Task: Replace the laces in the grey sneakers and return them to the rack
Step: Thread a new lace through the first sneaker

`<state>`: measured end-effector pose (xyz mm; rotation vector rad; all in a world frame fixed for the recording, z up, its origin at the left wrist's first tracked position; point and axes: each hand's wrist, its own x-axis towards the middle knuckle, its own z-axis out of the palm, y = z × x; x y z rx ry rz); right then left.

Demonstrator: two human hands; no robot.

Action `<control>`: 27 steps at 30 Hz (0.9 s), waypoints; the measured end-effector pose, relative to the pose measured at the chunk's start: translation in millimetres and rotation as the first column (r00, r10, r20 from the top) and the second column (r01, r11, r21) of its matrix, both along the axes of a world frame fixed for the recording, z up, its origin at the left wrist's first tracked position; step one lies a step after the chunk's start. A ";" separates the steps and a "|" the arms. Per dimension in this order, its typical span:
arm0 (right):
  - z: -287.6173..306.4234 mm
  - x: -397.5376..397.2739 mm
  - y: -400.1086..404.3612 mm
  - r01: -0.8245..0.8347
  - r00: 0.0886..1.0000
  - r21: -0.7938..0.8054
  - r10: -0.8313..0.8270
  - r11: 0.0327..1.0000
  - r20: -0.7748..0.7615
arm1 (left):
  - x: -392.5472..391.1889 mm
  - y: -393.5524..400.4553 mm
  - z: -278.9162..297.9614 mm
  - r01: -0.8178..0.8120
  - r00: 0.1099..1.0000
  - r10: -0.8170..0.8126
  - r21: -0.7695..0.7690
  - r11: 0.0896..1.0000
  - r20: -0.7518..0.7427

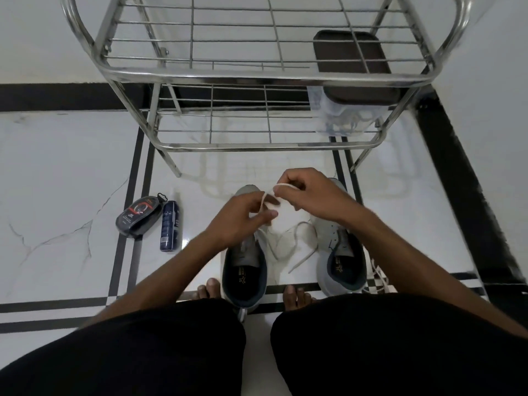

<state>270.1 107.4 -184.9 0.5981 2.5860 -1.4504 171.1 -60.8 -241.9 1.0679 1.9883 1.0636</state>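
Two grey sneakers stand on the floor between my feet, toes pointing at the rack: the left sneaker (244,270) and the right sneaker (340,252). A white lace (297,247) trails loosely between them and runs up into both hands. My left hand (243,218) pinches the lace above the left sneaker's toe. My right hand (308,195) pinches its upper end just beside it. The steel wire shoe rack (257,144) stands right behind the sneakers, its shelves bare of shoes.
A dark shoe-polish sponge case (140,217) and a blue spray can (170,225) lie on the floor at left. A clear box with a brown lid (354,90) sits on the rack's right. Another white lace (380,277) lies by the right sneaker. Walls close in right.
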 end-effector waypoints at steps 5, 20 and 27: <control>20.8 25.5 34.6 -0.048 0.985 0.028 0.043 0.998 0.166 | -40.2 -30.3 0.5 -0.113 0.989 0.112 -0.010 0.994 -0.100; -17.0 -21.8 -47.7 0.447 0.762 -0.866 -0.602 0.224 0.237 | 15.3 -20.5 27.0 0.025 0.935 0.003 -0.075 0.997 0.355; -54.8 -8.4 -25.2 0.612 0.587 -0.779 -0.737 0.134 0.335 | -18.9 -59.3 3.3 -0.172 0.952 0.200 -0.138 0.975 0.230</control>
